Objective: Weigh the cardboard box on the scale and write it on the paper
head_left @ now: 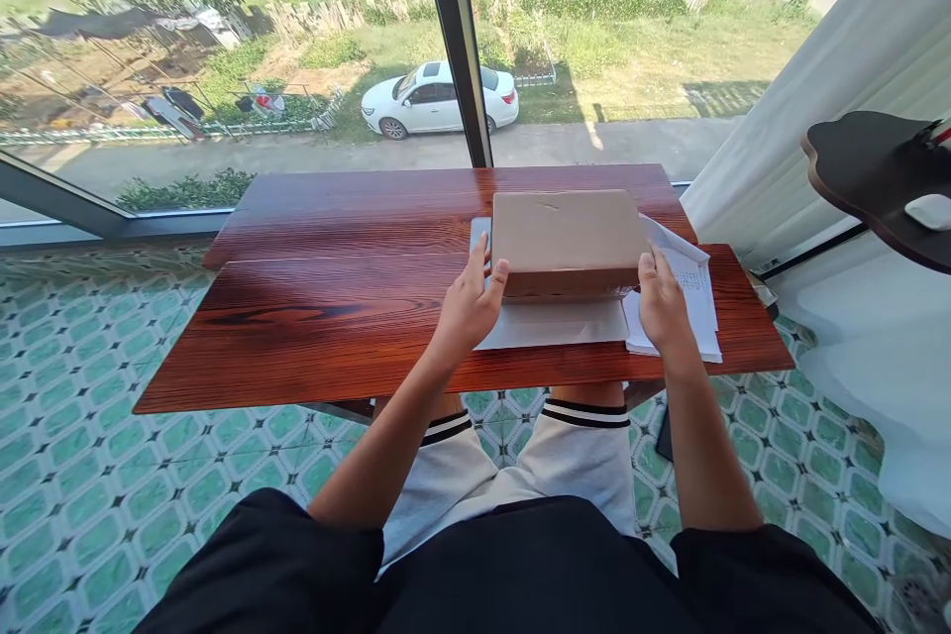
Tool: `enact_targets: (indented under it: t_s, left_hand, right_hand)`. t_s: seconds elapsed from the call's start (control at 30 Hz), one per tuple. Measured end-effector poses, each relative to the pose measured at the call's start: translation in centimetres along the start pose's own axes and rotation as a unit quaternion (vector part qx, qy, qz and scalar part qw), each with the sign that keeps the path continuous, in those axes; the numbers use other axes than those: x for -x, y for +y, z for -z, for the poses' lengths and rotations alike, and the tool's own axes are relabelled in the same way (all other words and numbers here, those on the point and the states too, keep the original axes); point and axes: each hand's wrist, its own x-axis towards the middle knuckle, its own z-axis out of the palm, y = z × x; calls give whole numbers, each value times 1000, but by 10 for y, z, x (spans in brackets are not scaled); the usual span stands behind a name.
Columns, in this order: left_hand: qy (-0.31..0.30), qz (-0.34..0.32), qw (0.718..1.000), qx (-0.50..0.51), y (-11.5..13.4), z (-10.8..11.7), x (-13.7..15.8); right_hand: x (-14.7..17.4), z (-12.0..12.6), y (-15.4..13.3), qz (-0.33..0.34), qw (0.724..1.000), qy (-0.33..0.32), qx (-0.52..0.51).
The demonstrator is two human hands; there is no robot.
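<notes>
A brown cardboard box (569,228), closed on top, is between my two hands over the right half of the wooden table. My left hand (474,297) grips its left side, with the thumb at the near left corner. On the opposite side, my right hand (661,297) has its thumb at the near right corner, and its other fingers are partly hidden. Under the box is a flat grey sheet or folder (554,325), mostly covered. Whether the box rests on it or is slightly raised, I cannot tell.
White papers (690,287), some with writing, lie right of the box. The reddish-brown table (319,302) stands before a window. A dark shelf (877,178) holding a white object (930,211) juts in at right, near a white curtain (802,109). A dark flat object (664,433) is on the tiled floor.
</notes>
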Motion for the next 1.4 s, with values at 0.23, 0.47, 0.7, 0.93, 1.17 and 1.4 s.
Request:
enact_targets:
  t_s: [0.23,0.47,0.7,0.93,1.17,1.4]
  left_hand:
    - [-19,15,1000,9,2,1,2]
    - [0,-7,1000,-6,3,-1,3]
    - [4,-10,1000,-4,7,-2,4]
    - [20,-18,1000,15,5,-6,3]
    - [17,-11,1000,10,12,1,8]
    - [46,-32,998,7,9,15,13]
  right_hand:
    - [0,-1,-1,10,997,24,78]
    - [-1,-1,-6,28,992,39,114]
    - [-2,0,-9,32,993,34,107]
    - [-3,-1,-13,33,993,41,102]
    - [1,-2,-18,38,992,49,111]
    - [7,-12,-27,58,993,51,89]
